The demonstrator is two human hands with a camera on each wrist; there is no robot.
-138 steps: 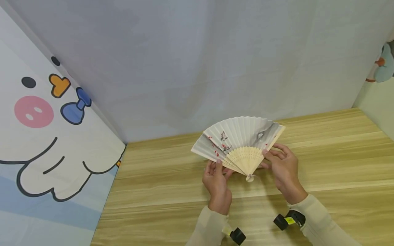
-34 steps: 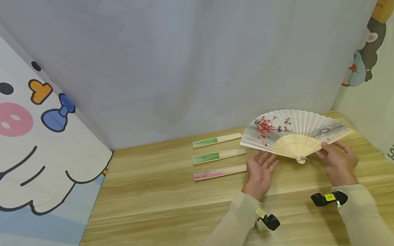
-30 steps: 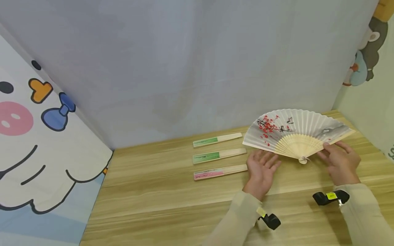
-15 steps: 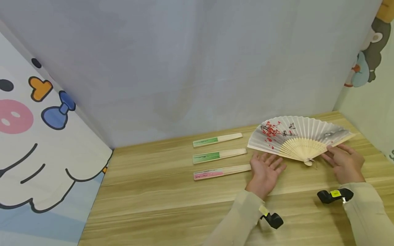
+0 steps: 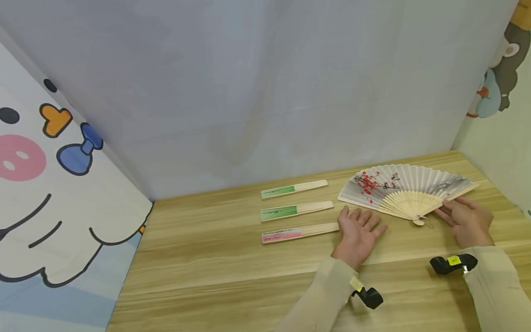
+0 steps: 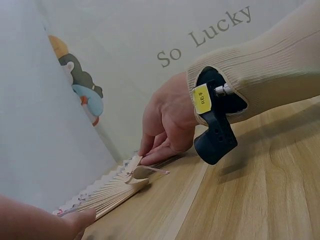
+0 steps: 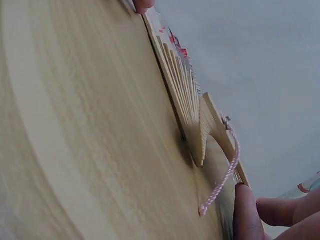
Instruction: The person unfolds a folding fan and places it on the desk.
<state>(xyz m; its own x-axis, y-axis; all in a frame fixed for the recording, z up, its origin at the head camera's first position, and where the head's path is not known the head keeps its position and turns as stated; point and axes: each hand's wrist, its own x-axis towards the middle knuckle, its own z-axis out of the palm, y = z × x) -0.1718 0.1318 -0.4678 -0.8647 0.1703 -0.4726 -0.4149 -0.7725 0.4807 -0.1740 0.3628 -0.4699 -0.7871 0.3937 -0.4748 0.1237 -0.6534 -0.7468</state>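
Open fan [image 5: 408, 191]: it lies spread on the wooden table [image 5: 232, 272] near the far right corner, painted face up, red blossoms on its left part, bamboo ribs running down to the pivot on the near side.
My right hand [image 5: 466, 221]: my fingertips [image 6: 150, 152] pinch the fan's right outer rib just beside the pivot; in the left wrist view they curl down onto that rib where it meets the table.
Pink cord [image 7: 220, 180]: it hangs from the pivot, its loose end close to my right fingertip.
My left hand [image 5: 360, 233]: it lies flat on the table with relaxed, straight fingers, holding nothing, just short of the fan's left edge and not touching it.
Closed fans: three lie in a row to the left, two with green bands [image 5: 293, 189] [image 5: 296, 210] and one with a pink band [image 5: 299, 232]; the pink one's right end sits just beside my left thumb.
Surroundings: a pale curtain [image 5: 265, 92] hangs behind the table.
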